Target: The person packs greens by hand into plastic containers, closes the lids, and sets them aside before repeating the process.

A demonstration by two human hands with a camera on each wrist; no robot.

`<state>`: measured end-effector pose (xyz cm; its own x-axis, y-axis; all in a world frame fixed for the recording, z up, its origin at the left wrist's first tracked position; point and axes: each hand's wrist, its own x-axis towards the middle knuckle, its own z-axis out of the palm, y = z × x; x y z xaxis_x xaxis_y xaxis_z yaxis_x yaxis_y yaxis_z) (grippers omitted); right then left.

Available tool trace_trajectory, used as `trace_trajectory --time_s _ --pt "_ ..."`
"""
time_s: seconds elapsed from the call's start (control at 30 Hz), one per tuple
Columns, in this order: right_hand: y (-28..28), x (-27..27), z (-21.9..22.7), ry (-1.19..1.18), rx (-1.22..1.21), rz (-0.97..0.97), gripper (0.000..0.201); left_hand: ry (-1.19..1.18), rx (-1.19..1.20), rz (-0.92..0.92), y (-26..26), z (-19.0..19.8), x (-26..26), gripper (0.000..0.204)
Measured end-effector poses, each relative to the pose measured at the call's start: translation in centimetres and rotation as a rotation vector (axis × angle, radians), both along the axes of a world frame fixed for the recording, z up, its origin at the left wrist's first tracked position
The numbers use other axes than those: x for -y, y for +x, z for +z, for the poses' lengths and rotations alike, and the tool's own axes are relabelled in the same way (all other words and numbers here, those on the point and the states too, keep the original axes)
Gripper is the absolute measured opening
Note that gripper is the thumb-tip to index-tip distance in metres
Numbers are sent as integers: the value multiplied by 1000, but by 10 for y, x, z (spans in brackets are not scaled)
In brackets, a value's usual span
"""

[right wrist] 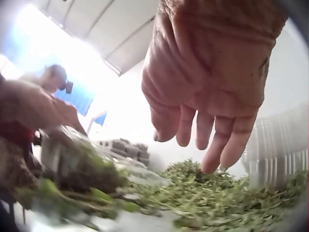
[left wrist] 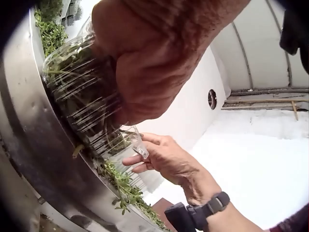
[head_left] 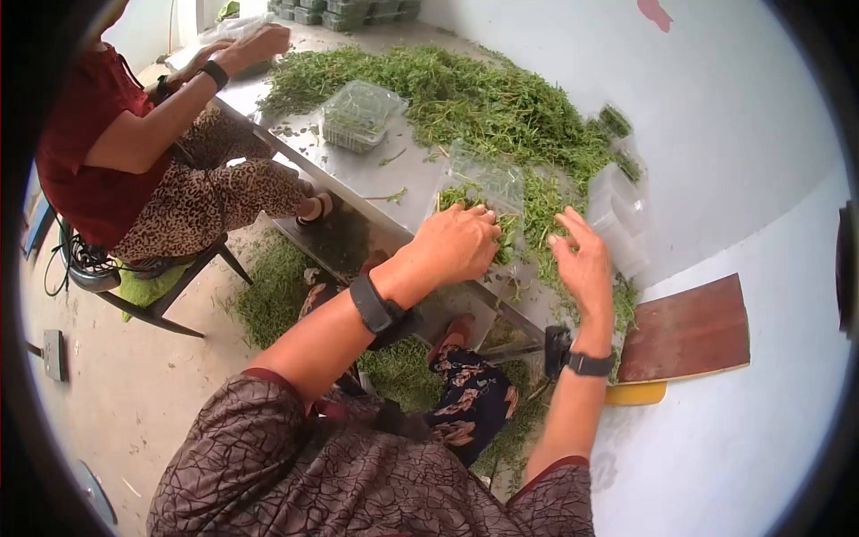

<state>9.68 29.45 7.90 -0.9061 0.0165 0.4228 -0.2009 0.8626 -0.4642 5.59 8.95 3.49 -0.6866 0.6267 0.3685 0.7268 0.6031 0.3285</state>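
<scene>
A clear plastic clamshell box [left wrist: 79, 92] filled with leafy green stems [head_left: 461, 195] sits at the metal table's edge, its lid [head_left: 501, 179] folded back. Over the box, my left hand [head_left: 452, 243] presses on the greens, its fingertips partly hidden among them. To the right, my right hand [head_left: 583, 259] is held above loose stems with nothing in it. Its fingers [right wrist: 224, 140] hang relaxed and apart, above the pile of greens [right wrist: 203, 181]. Beside that hand stands a stack of empty clear boxes [head_left: 617, 215].
A large heap of greens [head_left: 465, 89] covers the far part of the table [head_left: 403, 192]. Another filled box [head_left: 358, 116] stands to the left. Across the corner a person [head_left: 116, 134] in red sits working. More boxes [head_left: 344, 13] are stacked at the back; a white wall borders the right.
</scene>
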Motion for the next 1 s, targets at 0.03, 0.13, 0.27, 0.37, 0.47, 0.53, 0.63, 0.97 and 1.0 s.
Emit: trace_trajectory --time_s 0.03,0.13,0.27,0.37,0.47,0.53,0.63,0.97,1.0 --pt "-9 -5 2 23 99 -54 37 -32 33 -2 -1 3 0 33" --pt "-35 -17 -5 227 170 -91 46 22 -2 -12 2 -1 1 33" --pt "-58 -22 -21 467 203 -82 44 17 3 4 4 -1 1 32" --pt "-72 -21 -17 517 250 -94 33 20 -20 -2 4 -2 2 31" --pt "-88 -35 -21 447 121 -82 22 80 -64 -9 4 -9 1 29" --pt "-90 -34 -10 275 84 -118 20 87 -74 -7 4 -10 1 29" --pt "-92 -33 5 88 33 -166 19 93 -93 -6 5 -12 1 30" --pt "-138 -11 -5 499 471 -242 46 73 -88 -4 9 -3 3 32" --pt "-142 -7 -6 565 461 -279 36 79 -94 -1 10 -4 3 33"
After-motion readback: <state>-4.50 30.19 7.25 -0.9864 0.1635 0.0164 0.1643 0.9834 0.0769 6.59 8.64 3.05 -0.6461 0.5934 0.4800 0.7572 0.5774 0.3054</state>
